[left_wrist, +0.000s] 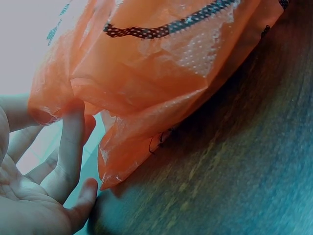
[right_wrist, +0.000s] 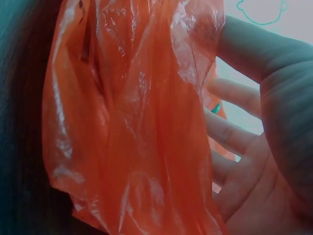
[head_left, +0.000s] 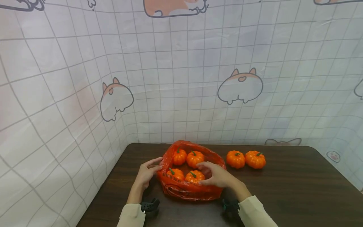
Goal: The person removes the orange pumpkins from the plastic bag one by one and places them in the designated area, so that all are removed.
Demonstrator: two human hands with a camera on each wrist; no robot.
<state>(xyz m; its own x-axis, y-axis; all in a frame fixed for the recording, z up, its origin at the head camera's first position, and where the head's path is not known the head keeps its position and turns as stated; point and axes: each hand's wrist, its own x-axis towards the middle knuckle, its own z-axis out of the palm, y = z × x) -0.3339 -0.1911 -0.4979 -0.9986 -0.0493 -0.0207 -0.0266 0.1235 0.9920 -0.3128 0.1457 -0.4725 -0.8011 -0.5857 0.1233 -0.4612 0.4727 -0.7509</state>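
A red-orange plastic bag (head_left: 193, 192) with dark print lies wide-mouthed on the table. Several small orange pumpkins with green stems are inside, among them a back pumpkin (head_left: 194, 158) and a front pumpkin (head_left: 194, 177). At the bag's left rim, my left hand (head_left: 146, 172) pinches the plastic between thumb and finger; the thin film (left_wrist: 132, 98) drapes over a fingertip in the left wrist view. My right hand (head_left: 216, 176) reaches over the right rim, thumb and fingers apart above the front pumpkin. In the right wrist view, the bag's side (right_wrist: 146, 122) partly hides the fingers.
Two more pumpkins, a nearer one (head_left: 235, 159) and one to its right (head_left: 255, 159), sit side by side on the dark wooden table (head_left: 283, 189), right of the bag. A white grid-patterned cloth (head_left: 184, 94) with cartoon animals hangs behind and at the left.
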